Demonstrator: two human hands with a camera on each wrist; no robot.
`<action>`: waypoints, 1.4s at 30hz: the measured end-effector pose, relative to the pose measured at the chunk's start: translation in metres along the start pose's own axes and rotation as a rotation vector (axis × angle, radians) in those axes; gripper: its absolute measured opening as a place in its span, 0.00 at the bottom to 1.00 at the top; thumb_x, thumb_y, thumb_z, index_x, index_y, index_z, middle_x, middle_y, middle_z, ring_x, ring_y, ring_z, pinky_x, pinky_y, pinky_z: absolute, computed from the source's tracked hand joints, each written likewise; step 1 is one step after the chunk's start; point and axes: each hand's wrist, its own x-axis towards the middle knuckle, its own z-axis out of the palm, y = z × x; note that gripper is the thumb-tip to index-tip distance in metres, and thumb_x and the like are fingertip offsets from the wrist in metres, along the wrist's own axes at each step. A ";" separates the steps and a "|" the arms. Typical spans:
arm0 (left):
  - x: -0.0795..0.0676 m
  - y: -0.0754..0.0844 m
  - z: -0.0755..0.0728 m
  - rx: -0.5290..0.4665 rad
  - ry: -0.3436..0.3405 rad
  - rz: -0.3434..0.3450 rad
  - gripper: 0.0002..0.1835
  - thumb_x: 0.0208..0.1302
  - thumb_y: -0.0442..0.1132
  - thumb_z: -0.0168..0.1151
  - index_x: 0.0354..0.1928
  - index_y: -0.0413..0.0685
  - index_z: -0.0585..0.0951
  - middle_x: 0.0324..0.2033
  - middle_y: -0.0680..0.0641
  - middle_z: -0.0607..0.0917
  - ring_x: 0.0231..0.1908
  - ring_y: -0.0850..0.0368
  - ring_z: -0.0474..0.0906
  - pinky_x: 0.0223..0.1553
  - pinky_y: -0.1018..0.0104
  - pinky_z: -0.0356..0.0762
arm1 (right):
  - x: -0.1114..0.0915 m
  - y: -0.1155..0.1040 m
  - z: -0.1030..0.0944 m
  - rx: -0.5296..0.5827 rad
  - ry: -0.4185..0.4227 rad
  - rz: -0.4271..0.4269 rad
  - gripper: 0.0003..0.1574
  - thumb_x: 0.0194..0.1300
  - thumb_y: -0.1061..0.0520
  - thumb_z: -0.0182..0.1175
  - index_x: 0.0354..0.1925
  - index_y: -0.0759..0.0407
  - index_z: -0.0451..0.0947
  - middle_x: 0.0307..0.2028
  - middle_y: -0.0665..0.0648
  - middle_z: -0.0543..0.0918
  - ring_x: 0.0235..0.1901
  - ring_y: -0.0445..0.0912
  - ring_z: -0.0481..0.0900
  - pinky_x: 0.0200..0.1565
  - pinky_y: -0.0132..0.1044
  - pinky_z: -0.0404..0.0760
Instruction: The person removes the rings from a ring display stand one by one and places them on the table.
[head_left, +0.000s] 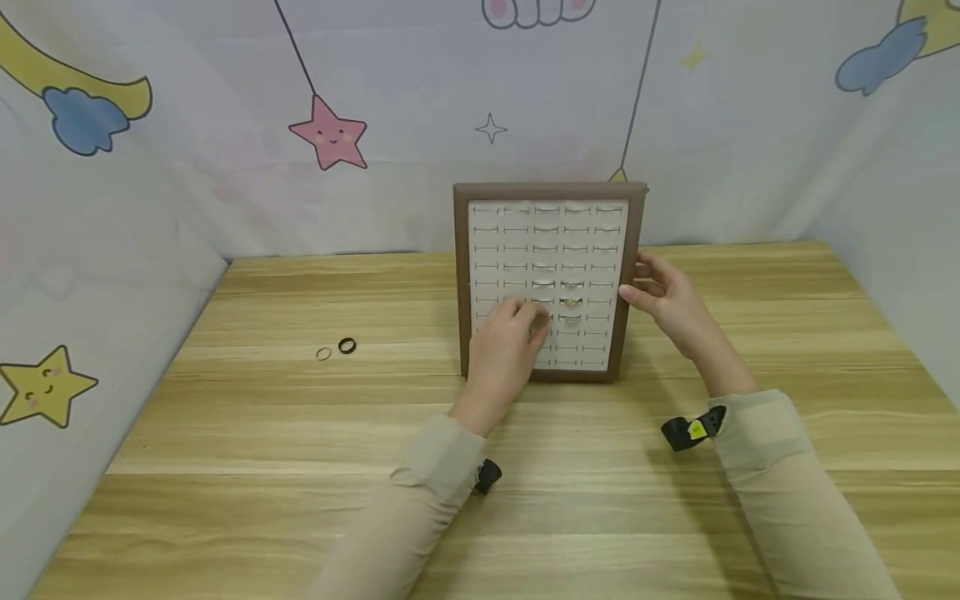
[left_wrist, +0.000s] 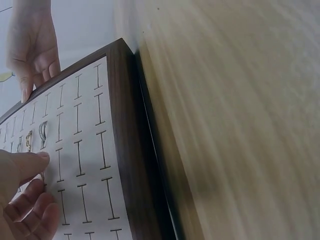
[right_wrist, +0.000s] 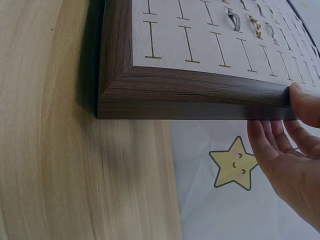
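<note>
A ring display board, with a brown wood-grain frame and a pale slotted panel, stands upright on the table. My right hand grips its right edge, thumb at the front and fingers behind. My left hand is at the lower middle of the panel, its thumb and fingertips pinching a small ring that they mostly hide. Just right of those fingertips sit a gold ring and, below it, a silver ring. More rings fill slots in the upper rows; the lowest visible slots hold none.
On the wooden table, left of the board, lie a black ring and a thin silver ring. A pale cloth printed with stars and clouds hangs behind the table and along its sides.
</note>
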 end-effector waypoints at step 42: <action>-0.005 -0.085 -0.078 -0.240 0.003 -0.415 0.20 0.63 0.44 0.62 0.56 0.46 0.77 0.53 0.45 0.81 0.50 0.47 0.78 0.44 0.54 0.77 | -0.001 0.000 0.001 -0.010 -0.005 0.020 0.45 0.72 0.51 0.50 0.74 0.60 0.37 0.71 0.68 0.55 0.70 0.62 0.54 0.69 0.59 0.58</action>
